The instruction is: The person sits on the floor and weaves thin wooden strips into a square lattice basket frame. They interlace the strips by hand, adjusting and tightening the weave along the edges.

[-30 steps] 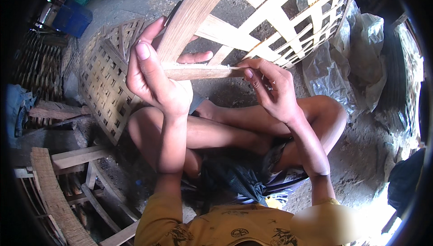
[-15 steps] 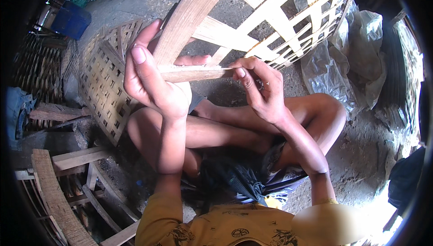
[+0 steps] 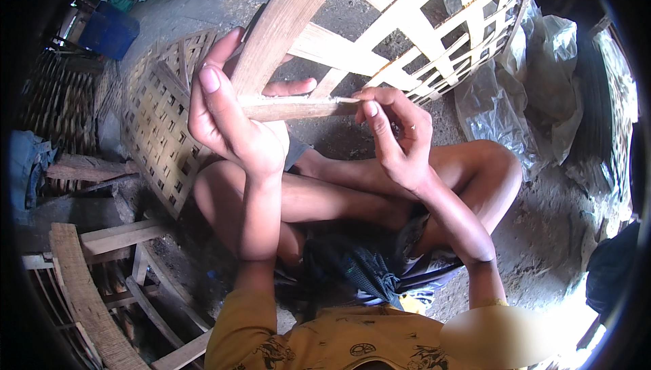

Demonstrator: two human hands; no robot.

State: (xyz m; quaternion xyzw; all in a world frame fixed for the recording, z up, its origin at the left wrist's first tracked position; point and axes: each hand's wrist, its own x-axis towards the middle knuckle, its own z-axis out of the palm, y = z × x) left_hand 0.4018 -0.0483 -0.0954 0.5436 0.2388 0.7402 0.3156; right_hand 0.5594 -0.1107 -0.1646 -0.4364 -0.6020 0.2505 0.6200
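Observation:
A large open lattice of pale wooden strips (image 3: 359, 51) stands tilted in front of me. My left hand (image 3: 234, 116) is wrapped round its near corner, where a broad slat (image 3: 281, 24) meets a shorter flat wooden strip (image 3: 298, 109). The thumb lies on the near side, and some fingers reach behind the slat. White bits that look like dust or fibre line the strip's upper edge. My right hand (image 3: 403, 136) pinches the thin, tapered right end of this strip between thumb and forefinger. Its other fingers are curled.
A finer woven panel (image 3: 163, 119) leans at left, near a blue crate (image 3: 108, 30). Curved wooden frame pieces (image 3: 88, 289) lie at lower left. Clear plastic sheeting (image 3: 502, 112) is heaped on the right. My crossed legs (image 3: 325, 197) rest below the lattice.
My right hand has shifted slightly right and downward, still pinching the strip's end. My left hand keeps its hold, and the lattice has barely moved.

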